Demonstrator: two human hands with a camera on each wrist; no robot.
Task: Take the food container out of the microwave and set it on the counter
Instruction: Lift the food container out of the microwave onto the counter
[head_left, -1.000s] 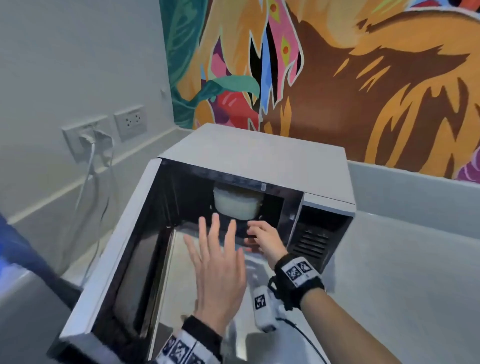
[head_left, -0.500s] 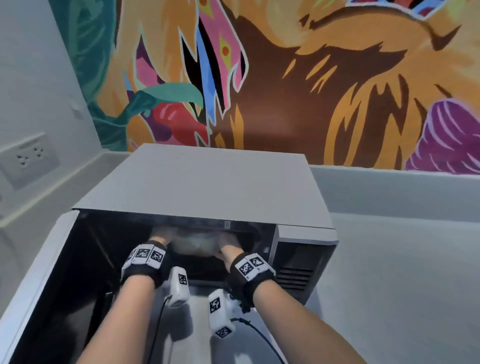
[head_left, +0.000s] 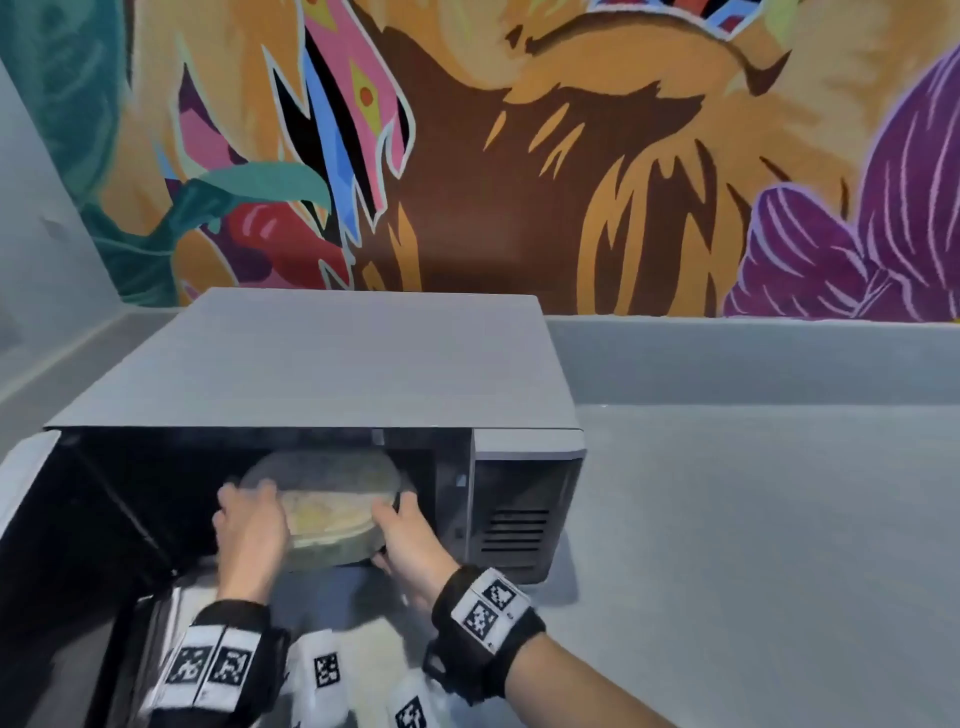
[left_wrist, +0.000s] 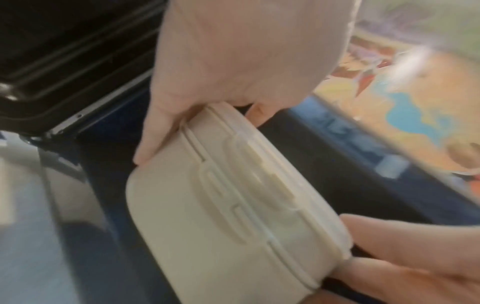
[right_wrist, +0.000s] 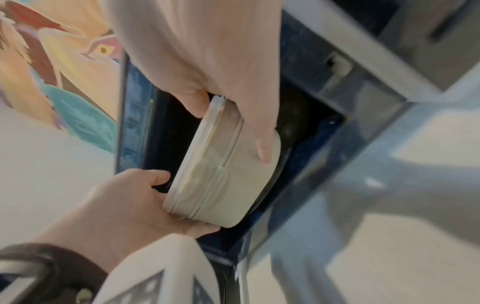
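A round cream food container (head_left: 332, 514) with a clear lid sits in the mouth of the open grey microwave (head_left: 322, 364), held between both hands. My left hand (head_left: 249, 525) grips its left side, thumb on the wall and fingers over the rim. My right hand (head_left: 408, 532) grips its right side the same way. The left wrist view shows the container (left_wrist: 233, 216) ribbed and lidded. In the right wrist view the container (right_wrist: 221, 176) is in front of the dark glass turntable (right_wrist: 287, 128). Its underside is hidden.
The microwave door (head_left: 31, 467) stands open to the left, close to my left forearm. Grey counter (head_left: 753, 545) stretches to the right of the microwave, bounded by a low grey ledge and a painted mural wall (head_left: 571, 156) behind.
One second ago both hands were open, reaching for the cavity. Half a second ago they held the container deep inside. It has since come forward to the opening.
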